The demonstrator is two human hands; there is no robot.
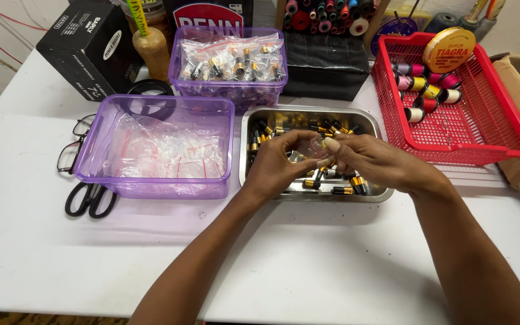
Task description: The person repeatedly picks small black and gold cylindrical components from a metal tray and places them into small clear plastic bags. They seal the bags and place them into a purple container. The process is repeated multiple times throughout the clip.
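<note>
Fingertips meet over the steel tray, where we pinch a small clear plastic bag between both hands. Our left hand curls its grip on the near edge of the bag, and our right hand closes thumb and forefinger on the far edge, so each grip is clenched on the bag, held just above the tray. Below lie loose black-and-gold fittings, within easy reach. To the left, a purple tub holds empty bags, and behind it a second purple tub holds filled ones. A red basket of thread spools sits right; scissors and glasses rest on the desk.
</note>
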